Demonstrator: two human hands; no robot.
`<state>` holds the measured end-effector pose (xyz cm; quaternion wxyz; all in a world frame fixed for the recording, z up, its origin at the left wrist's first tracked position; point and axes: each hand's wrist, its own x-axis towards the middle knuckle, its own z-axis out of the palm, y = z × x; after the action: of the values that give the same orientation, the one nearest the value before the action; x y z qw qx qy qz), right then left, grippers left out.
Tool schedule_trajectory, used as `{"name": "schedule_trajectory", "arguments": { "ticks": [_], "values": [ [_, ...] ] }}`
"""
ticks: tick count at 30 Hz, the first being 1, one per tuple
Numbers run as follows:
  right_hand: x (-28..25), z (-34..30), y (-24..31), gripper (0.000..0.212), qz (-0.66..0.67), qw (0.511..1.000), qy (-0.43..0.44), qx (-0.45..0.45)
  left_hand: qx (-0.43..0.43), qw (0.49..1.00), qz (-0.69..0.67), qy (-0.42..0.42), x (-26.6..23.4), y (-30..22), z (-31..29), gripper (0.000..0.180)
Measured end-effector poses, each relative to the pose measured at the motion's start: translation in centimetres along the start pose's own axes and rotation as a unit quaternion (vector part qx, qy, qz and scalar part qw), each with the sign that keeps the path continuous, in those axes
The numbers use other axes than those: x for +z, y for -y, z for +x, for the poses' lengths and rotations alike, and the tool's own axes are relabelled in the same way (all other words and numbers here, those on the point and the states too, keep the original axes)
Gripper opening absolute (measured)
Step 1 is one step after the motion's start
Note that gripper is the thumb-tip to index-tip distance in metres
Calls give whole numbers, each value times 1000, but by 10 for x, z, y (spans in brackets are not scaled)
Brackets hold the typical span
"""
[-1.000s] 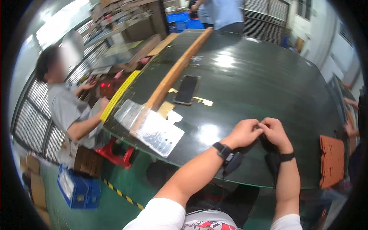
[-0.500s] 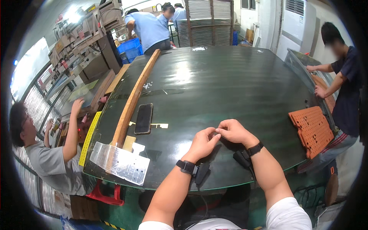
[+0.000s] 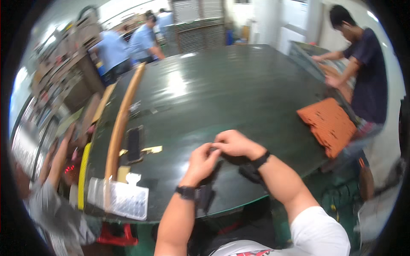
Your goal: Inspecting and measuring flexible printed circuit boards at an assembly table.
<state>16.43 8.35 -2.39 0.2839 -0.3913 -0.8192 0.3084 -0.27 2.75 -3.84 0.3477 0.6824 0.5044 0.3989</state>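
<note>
Above the near part of the dark, glossy table (image 3: 200, 98), my left hand (image 3: 201, 164) and my right hand (image 3: 237, 144) meet at the fingertips. Each is closed in a pinch, thumb against finger. Whatever sits between them, if anything, is too small or hidden to make out. Both wrists wear a black strap with a dark box-like unit beneath. To their left lies a black phone (image 3: 135, 145), with a thin yellowish strip (image 3: 153, 149) beside it.
A long wooden bar (image 3: 121, 121) runs along the table's left side, its near end by a clear plastic sheet (image 3: 133, 200). An orange perforated panel (image 3: 329, 123) lies at the right edge. One person (image 3: 365, 72) stands at right; others are left and behind.
The whole view has swung, so the table and its things sit further left in the picture. My hands keep their pinch together. At the back, a person in blue stands more apart from another.
</note>
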Motion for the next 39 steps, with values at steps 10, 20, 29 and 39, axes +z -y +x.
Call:
{"name": "schedule_trajectory", "arguments": {
  "ticks": [10, 20, 29, 39],
  "values": [
    [3, -1, 8, 23, 26, 1000, -9, -13, -5, 996, -85, -18, -4, 1, -4, 24],
    [6, 1, 12, 23, 21, 1000, 2, -16, -11, 998, -63, -15, -10, -5, -7, 22],
    [6, 1, 11, 23, 24, 999, -10, -20, -7, 998, -59, -12, -9, -2, -6, 22],
    [4, 1, 12, 22, 31, 999, -10, -9, -8, 998, -64, -13, -9, -3, -6, 22]
  ]
}}
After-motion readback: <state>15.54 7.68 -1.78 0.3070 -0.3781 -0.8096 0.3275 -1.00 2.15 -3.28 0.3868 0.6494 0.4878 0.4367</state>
